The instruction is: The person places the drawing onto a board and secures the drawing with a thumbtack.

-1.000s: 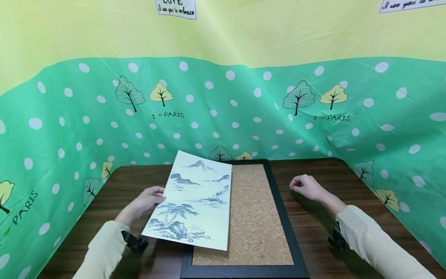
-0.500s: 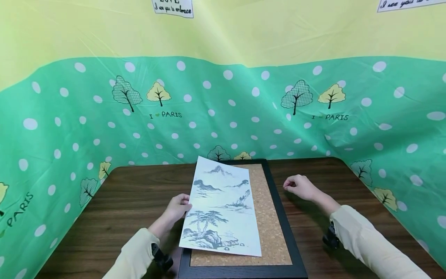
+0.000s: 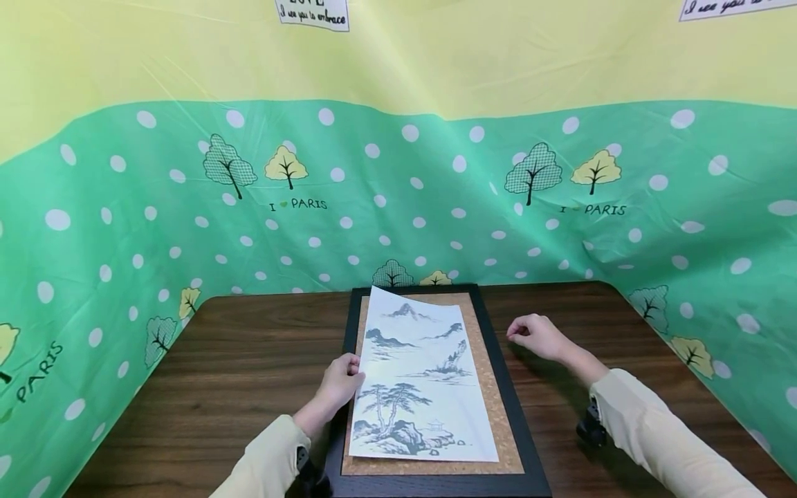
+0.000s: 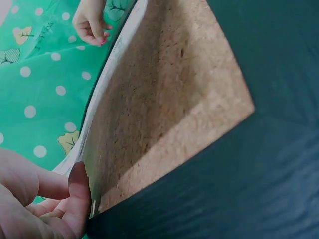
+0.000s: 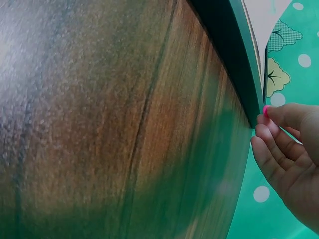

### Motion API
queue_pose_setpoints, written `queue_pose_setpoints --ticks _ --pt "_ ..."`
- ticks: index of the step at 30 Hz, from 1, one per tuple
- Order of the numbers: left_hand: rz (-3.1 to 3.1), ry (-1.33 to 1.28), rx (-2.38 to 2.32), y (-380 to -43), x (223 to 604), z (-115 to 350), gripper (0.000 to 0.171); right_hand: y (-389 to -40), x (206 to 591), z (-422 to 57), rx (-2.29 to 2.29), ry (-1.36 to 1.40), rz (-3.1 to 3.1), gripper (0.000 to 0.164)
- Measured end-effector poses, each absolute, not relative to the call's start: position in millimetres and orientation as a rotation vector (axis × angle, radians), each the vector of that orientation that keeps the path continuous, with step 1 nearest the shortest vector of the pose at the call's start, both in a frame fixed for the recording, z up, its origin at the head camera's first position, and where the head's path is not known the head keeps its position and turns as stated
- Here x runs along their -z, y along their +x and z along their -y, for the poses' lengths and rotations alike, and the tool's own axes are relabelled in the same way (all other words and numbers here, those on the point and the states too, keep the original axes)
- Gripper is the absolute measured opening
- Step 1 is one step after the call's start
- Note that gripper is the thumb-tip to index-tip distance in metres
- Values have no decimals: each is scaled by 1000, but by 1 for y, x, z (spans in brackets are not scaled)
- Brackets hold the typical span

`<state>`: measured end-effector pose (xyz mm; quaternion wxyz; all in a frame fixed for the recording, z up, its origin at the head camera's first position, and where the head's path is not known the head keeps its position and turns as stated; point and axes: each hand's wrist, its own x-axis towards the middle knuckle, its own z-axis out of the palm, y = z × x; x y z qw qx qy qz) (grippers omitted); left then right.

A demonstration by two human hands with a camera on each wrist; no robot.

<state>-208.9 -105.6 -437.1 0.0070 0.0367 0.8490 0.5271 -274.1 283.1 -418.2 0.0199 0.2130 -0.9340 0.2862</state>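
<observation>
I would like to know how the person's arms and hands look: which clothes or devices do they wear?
The left sleeve and right sleeve are long, plain and cream-coloured. Each wrist carries a small black device. The left hand and right hand wear no gloves.

Head view bright; glare on tabletop [image 5: 114, 114], right wrist; shadow across cork [image 4: 169, 94].
</observation>
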Motion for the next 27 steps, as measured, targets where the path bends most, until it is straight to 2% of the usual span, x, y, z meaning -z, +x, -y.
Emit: queue_pose_setpoints --ticks 8,18,27 --pt "-2682 122 -1573 -209 436 101 21 -274 421 -281 -884 633 2900 7" --pt "-2634 117 -1485 -212 429 104 45 -273 417 -281 -939 658 2912 8" --pt "-2885 247 -1342 -224 428 134 39 -280 413 -277 -933 636 2908 7"
